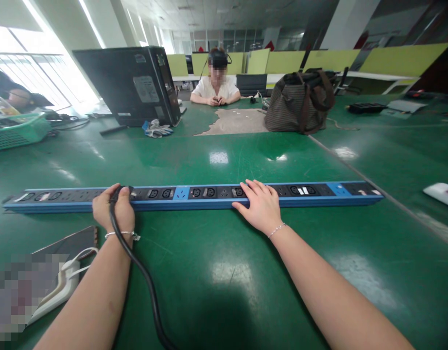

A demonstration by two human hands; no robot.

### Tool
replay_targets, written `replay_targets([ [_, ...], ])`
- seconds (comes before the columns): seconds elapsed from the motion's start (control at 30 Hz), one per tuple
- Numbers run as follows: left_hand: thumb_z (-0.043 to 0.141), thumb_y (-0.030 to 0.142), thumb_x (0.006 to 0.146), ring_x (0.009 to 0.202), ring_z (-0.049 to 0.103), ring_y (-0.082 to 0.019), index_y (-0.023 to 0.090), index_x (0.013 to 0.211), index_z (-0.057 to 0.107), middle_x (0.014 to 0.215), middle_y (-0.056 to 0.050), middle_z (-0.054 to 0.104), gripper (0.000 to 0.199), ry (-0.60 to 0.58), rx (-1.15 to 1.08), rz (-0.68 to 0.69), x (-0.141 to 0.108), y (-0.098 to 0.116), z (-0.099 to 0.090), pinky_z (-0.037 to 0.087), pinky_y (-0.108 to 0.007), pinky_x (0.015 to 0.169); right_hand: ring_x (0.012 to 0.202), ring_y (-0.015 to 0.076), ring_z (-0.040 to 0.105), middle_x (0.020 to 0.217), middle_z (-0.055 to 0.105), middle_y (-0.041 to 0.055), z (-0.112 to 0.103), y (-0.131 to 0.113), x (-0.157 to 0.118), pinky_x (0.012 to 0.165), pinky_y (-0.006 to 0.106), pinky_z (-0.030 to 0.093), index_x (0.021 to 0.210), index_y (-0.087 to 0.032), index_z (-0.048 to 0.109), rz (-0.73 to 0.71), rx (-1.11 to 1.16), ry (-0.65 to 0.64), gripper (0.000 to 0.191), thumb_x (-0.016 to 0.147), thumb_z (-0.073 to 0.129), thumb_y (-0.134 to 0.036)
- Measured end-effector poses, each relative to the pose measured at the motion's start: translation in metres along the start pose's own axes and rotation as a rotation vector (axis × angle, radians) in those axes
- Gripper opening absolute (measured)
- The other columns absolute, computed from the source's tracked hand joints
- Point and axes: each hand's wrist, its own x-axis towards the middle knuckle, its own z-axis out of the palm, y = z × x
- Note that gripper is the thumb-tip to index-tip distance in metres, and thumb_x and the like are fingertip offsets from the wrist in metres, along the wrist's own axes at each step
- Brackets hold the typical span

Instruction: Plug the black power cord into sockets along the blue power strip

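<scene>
A long blue and black power strip (180,193) with rows of sockets lies across the green table. My left hand (112,211) is closed around the plug of a black power cord (146,277), right at the strip's sockets left of the middle. Whether the plug sits in a socket is hidden by my fingers. The cord hangs from that hand down toward the table's near edge. My right hand (262,204) rests with its fingers spread on the strip, right of the middle, and holds nothing else.
A black computer case (129,87) stands at the back left, with gloves (157,129) beside it. A brown bag (300,102) sits back right; a person (215,85) sits opposite. At left are a green basket (20,131) and, nearer, a white object with a strap (60,287).
</scene>
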Motion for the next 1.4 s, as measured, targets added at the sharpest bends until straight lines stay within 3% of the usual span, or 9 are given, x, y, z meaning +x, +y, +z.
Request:
replay_targets([
  [0.23, 0.064, 0.037, 0.071, 0.081, 0.057, -0.018, 0.021, 0.103, 0.070, 0.082, -0.002, 0.061, 0.036, 0.005, -0.059, 0.068, 0.0007, -0.0045, 0.0056, 0.044, -0.036, 0.088, 0.127, 0.0259, 0.041, 0.136, 0.052, 0.0073, -0.0002, -0.0003, 0.0001, 0.103, 0.043, 0.026, 0.128, -0.021, 0.053, 0.003, -0.012, 0.004, 0.057, 0.082, 0.052, -0.056],
  [0.7, 0.065, 0.033, 0.070, 0.084, 0.058, -0.017, 0.019, 0.098, 0.072, 0.079, -0.001, 0.062, 0.032, -0.064, -0.106, 0.118, 0.0006, -0.0043, 0.0016, 0.044, -0.033, 0.088, 0.127, 0.0262, 0.041, 0.136, 0.052, 0.0079, -0.0006, -0.0005, -0.0003, 0.103, 0.044, 0.025, 0.127, -0.020, 0.054, -0.001, -0.008, 0.005, 0.057, 0.083, 0.050, -0.056],
  [1.4, 0.066, 0.030, 0.072, 0.087, 0.058, -0.018, 0.015, 0.099, 0.071, 0.083, -0.004, 0.062, 0.031, -0.069, -0.093, 0.211, -0.0068, 0.0021, 0.0001, 0.043, -0.035, 0.091, 0.127, 0.0277, 0.040, 0.136, 0.051, 0.0086, -0.0013, -0.0008, -0.0005, 0.103, 0.045, 0.025, 0.128, -0.021, 0.053, 0.002, -0.001, -0.006, 0.057, 0.084, 0.048, -0.056],
])
